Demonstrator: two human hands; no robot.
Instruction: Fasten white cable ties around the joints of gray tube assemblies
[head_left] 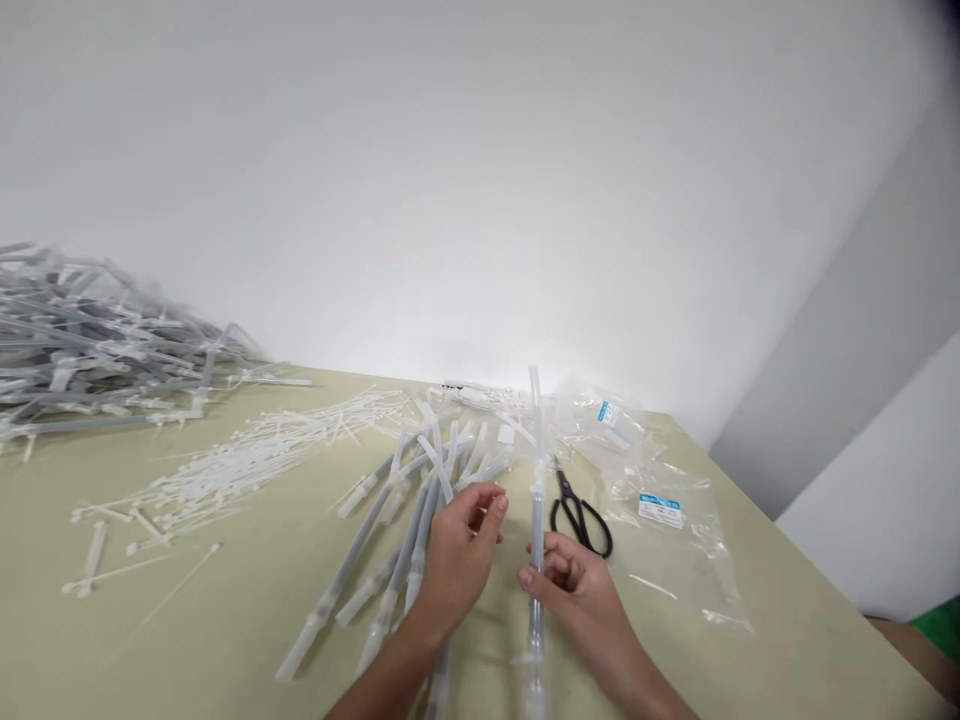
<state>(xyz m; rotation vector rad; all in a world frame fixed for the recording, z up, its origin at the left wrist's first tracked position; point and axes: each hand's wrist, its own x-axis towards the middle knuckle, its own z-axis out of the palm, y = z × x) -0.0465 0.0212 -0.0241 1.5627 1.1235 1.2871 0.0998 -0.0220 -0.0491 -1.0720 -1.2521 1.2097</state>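
Note:
My right hand (574, 590) grips a long translucent tube assembly (537, 540) that stands nearly upright in view, its thumb and fingers closed round the grey middle section. A white fitting shows above the hand and another near the lower end. Just left of it, my left hand (469, 540) is raised with thumb and index finger curled close together; whether anything small is between them cannot be made out. Beside and behind my left hand lies a loose bunch of similar grey and clear tubes (360, 545).
White cable ties (247, 455) lie spread at the left, before a large heap of tube pieces (112, 340). Black scissors (577, 512) lie right of the held tube, near clear plastic bags (675, 530) with blue labels. A white wall rises behind the table (787, 640).

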